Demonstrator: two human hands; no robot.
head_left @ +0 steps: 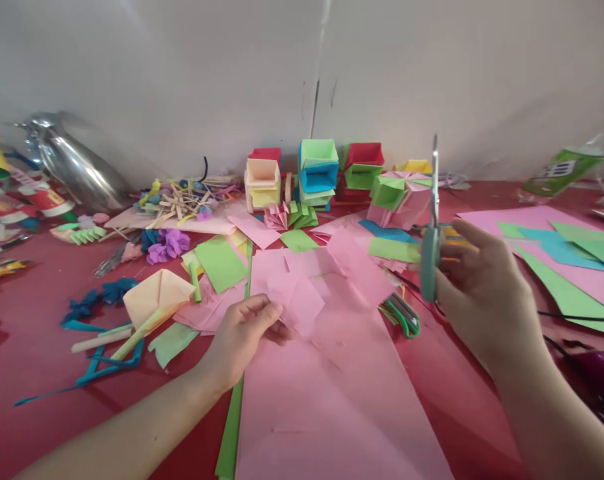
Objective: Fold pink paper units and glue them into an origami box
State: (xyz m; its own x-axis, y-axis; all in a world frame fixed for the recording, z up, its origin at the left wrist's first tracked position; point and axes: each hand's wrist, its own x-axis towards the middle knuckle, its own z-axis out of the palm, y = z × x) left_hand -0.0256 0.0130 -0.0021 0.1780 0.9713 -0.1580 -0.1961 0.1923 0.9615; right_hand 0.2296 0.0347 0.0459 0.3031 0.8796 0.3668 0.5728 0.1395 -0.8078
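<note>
Between the thumb and fingers of my left hand [252, 333] is a small piece of pink paper [302, 303], held over a large pink sheet [327, 413]. My right hand [492, 300], off to the right, is closed around the green handles of a pair of scissors [431, 260], whose blades point upward, away from the paper. A green stapler [403, 315] lies on the red table between the two hands. Left of my left hand sits a cream folded paper shape [158, 297] beside rolled paper sticks [139, 333] and blue paper strips.
Folded paper boxes in several colours [318, 175] stand by the wall. A steel jug [79, 167] is at the back left, near purple paper flowers [169, 245] and a pile of small sticks [182, 203]. Coloured sheets [572, 267] and dark cords lie at the right.
</note>
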